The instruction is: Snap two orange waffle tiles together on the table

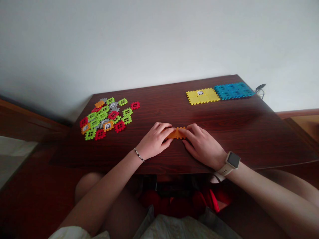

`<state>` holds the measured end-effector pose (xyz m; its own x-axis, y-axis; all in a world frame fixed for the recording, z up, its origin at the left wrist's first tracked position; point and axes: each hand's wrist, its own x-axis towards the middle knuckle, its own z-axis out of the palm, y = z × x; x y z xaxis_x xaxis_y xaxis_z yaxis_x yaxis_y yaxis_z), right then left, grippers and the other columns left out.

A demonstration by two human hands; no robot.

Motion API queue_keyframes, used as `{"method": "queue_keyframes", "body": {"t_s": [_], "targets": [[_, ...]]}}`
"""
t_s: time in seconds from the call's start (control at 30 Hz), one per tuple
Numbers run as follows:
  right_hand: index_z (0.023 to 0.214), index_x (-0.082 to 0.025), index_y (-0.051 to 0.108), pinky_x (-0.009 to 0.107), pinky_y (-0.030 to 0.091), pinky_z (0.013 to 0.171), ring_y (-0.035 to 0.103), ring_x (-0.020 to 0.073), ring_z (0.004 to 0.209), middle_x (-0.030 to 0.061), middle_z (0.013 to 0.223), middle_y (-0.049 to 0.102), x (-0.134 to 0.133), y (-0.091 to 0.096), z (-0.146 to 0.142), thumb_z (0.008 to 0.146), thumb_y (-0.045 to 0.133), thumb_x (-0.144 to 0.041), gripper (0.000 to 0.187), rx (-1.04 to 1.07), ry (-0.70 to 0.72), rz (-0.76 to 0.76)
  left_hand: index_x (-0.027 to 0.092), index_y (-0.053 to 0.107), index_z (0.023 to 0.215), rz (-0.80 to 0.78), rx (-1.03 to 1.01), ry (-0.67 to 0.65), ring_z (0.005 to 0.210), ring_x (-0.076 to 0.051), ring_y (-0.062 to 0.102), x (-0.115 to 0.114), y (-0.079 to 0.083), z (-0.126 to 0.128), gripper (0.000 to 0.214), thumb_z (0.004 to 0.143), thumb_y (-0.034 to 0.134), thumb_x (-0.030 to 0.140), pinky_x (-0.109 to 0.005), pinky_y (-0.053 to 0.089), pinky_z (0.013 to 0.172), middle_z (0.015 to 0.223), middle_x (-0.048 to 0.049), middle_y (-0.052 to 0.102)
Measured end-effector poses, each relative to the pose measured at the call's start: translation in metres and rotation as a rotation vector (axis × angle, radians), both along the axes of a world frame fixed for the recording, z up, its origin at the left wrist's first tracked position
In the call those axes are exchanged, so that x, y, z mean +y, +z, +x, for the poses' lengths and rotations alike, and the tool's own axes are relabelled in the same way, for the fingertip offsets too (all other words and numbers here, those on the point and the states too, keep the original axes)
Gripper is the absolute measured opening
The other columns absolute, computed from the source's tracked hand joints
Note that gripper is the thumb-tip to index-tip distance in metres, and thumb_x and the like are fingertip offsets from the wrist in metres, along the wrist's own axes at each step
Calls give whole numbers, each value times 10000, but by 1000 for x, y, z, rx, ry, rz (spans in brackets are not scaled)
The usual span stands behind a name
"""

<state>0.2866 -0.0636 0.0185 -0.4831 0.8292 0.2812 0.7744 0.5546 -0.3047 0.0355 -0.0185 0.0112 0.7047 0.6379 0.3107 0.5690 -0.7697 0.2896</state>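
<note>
The left hand [154, 140] and the right hand [203, 146] are on a dark brown wood counter [159, 109]. The fingers [166, 127] of both hands curl in and hold a bumpy orange plastic piece [176, 133] from each side, so it sits between the hands, near the front edge of the counter. To the left lies a heap of small red, green, gray and orange plastic squares with bumpy edges [104, 118]. Far to the right, a flat yellow plastic panel [203, 96] touches a flat blue plastic panel [233, 90]. A thin bead bracelet [139, 154] is on the left wrist, and a white watch [230, 163] is on the right wrist.
</note>
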Motion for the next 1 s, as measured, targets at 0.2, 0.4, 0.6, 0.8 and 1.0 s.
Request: {"method": "queue_keyframes", "body": {"t_s": [0.2,0.4,0.6,0.8,1.0], "targets": [[1375,-166,604,488,580,952,620,292,1019,142,1172,587,0,1,0,1051,524,-222,339,-10,2,-9,218,596,1440,-7,-14,1,1287,-292,563,-1,2,1,392,1049,620,221,-536,534,1154,1410,-120,619],[1381,-190,588,474,573,949,621,285,1016,132,1167,580,0,1,0,1048,511,-221,343,-5,-1,0,218,594,1444,-13,-5,4,1287,-295,561,-2,3,0,390,1055,613,227,-541,530,1155,1418,-118,611],[1377,-190,588,470,569,952,620,284,1017,132,1164,579,-1,1,0,1043,511,-216,344,0,-3,0,225,594,1443,-13,-5,7,1280,-292,567,-2,4,1,394,1050,617,225,-531,530,1156,1414,-113,612],[1379,-169,595,479,572,951,620,291,1028,139,1177,585,0,1,0,1044,519,-217,346,-12,-4,-3,214,594,1442,-2,4,5,1275,-295,563,-2,4,1,392,1051,617,229,-523,529,1152,1409,-114,612],[1382,-187,586,471,570,941,624,284,1018,138,1181,582,0,0,0,1046,512,-223,346,-11,-7,1,206,599,1433,-4,4,9,1269,-297,562,-2,4,2,387,1047,619,217,-521,528,1155,1403,-111,618]]}}
